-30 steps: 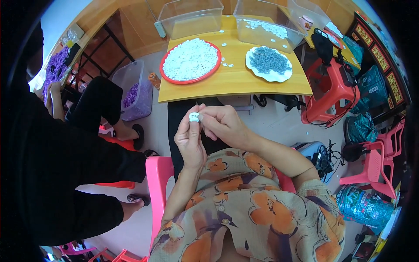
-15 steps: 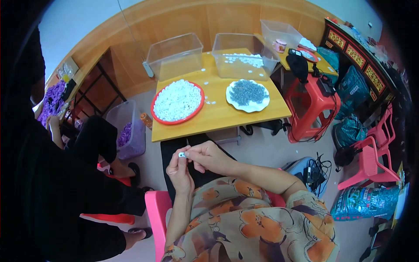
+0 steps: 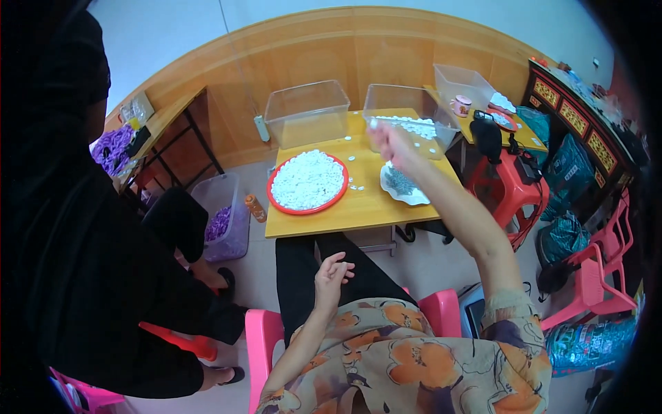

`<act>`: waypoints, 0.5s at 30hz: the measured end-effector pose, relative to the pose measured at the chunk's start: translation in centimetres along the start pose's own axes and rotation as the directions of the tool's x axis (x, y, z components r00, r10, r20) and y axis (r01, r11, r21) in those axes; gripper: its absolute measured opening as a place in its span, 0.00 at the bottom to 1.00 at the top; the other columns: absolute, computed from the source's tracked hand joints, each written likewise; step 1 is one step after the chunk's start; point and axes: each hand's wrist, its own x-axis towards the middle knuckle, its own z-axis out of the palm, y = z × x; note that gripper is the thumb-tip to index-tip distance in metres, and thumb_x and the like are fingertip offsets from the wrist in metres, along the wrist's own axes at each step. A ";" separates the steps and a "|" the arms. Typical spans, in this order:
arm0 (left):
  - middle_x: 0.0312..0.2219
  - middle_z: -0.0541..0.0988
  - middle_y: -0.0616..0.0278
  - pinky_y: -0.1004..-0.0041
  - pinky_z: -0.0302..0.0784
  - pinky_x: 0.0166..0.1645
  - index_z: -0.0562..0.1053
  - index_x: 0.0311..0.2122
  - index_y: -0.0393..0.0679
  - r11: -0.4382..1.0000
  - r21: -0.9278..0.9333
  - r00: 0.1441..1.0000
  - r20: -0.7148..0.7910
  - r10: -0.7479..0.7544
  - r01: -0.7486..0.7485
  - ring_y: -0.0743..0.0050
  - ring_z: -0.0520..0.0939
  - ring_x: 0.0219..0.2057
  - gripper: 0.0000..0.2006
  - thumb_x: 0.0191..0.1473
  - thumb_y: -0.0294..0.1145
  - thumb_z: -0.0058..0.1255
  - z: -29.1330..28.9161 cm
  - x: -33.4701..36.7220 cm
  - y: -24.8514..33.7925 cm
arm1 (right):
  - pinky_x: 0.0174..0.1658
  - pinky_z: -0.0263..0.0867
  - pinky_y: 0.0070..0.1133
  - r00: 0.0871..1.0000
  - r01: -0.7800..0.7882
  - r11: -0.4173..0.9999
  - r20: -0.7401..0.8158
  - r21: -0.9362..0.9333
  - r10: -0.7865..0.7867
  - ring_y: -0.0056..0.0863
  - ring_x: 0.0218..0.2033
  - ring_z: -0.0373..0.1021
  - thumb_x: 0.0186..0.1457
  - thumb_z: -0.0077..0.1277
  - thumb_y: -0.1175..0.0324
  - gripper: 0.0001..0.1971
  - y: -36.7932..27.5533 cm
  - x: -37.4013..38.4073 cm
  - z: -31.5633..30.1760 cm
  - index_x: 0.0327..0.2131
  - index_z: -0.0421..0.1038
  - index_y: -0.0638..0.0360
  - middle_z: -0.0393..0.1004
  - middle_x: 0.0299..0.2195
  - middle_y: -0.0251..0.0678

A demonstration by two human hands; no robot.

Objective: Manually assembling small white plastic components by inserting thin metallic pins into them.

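One white piece (image 3: 373,124) sits at the fingertips of the right hand (image 3: 395,148), apparently pinched, though blur obscures the grip, by the right bin (image 3: 414,87), one o'clock from the middle of the table (image 3: 358,207). Toward six o'clock, the left hand (image 3: 331,279) hangs over the lap, fingers loosely curled, pinching nothing visible. The bin's scattered pieces (image 3: 417,127) look like the finished share; the tray (image 3: 308,211) at nine is heaped and the plate (image 3: 408,200) at four holds many grey bits (image 3: 400,182), so most work seems left.
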 end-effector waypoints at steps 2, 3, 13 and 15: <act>0.31 0.77 0.61 0.81 0.69 0.35 0.68 0.44 0.38 0.990 0.079 0.993 0.027 0.117 -0.118 0.82 0.76 0.30 0.12 0.56 0.29 0.41 0.5 0.5 0.0 | 0.12 0.45 0.17 1.000 0.010 0.987 0.008 0.158 -0.011 0.13 0.09 0.51 0.51 0.46 0.59 0.11 -1.3 0.7 -1.1 0.24 0.68 0.54 0.63 0.13 0.26; 0.31 0.77 0.61 0.81 0.69 0.35 0.68 0.44 0.38 0.989 0.089 0.993 0.015 0.121 -0.122 0.82 0.76 0.30 0.12 0.56 0.29 0.41 0.8 0.0 1.0 | 0.12 0.47 0.16 0.998 0.025 1.000 0.059 -0.006 -0.025 0.14 0.09 0.52 0.50 0.47 0.61 0.09 0.1 0.5 0.4 0.24 0.69 0.55 0.66 0.16 0.28; 0.33 0.75 0.55 0.68 0.70 0.40 0.73 0.34 0.39 0.392 0.264 0.461 0.659 0.594 -0.881 0.58 0.75 0.36 0.09 0.46 0.29 0.52 7.3 -2.5 9.1 | 0.27 0.66 0.30 0.186 0.803 0.566 0.981 -0.188 0.063 0.34 0.22 0.70 0.39 0.50 0.65 0.07 23.0 -18.9 13.9 0.22 0.74 0.56 0.74 0.22 0.41; 0.31 0.75 0.55 0.70 0.69 0.40 0.73 0.34 0.39 0.569 0.162 0.450 0.792 0.412 -0.806 0.60 0.75 0.34 0.09 0.49 0.32 0.49 8.9 -2.2 8.8 | 0.27 0.66 0.30 0.111 0.790 0.596 0.989 -0.146 0.096 0.34 0.23 0.70 0.39 0.49 0.66 0.07 23.5 -19.7 15.6 0.22 0.74 0.56 0.74 0.22 0.40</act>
